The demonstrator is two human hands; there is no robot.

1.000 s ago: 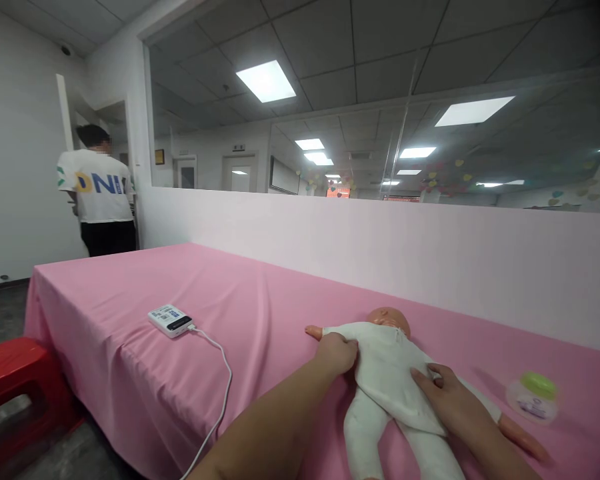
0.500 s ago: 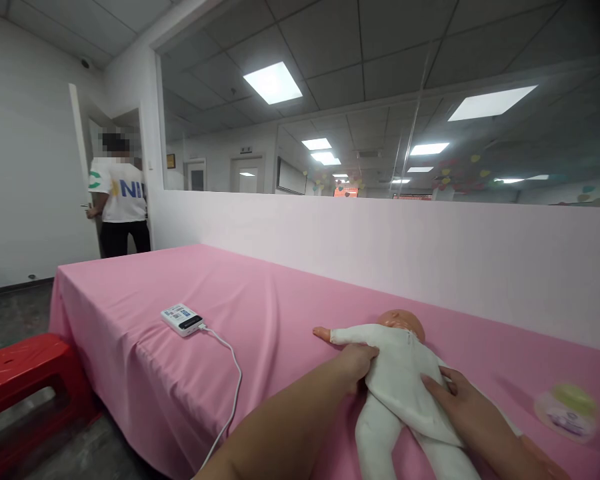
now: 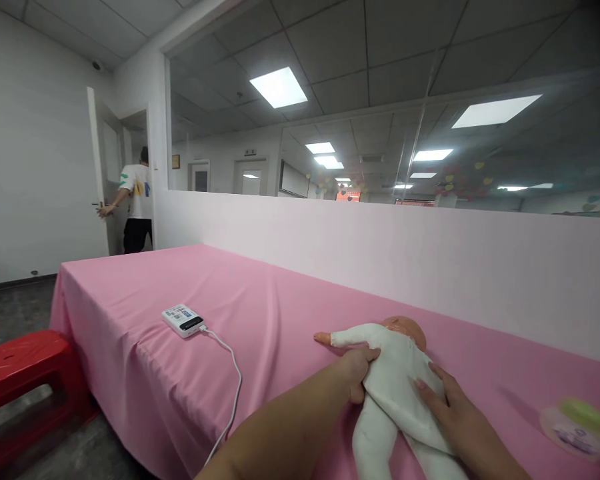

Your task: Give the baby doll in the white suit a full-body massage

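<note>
A baby doll (image 3: 400, 380) in white clothing lies on the pink-covered table (image 3: 220, 287), its head toward the wall and one arm stretched out to the left. My left hand (image 3: 359, 370) grips the doll's side below that arm, thumb on top and the other fingers curled down at its edge. On the other side of the torso rests my right hand (image 3: 450, 403), its thumb and fingers apart on the white cloth. The doll's other arm is hidden behind my right hand and forearm.
A white power bank (image 3: 183, 321) with a white cable (image 3: 239, 380) lies left of the doll. At the right is a green-lidded container (image 3: 575, 427). A red stool (image 3: 25, 373) stands at the left. A person (image 3: 139, 193) is in the doorway, one hand by the door handle.
The person has moved farther through the doorway, an arm reaching back to the door. My right hand has shifted slightly up and left on the doll's torso. My left hand keeps its hold.
</note>
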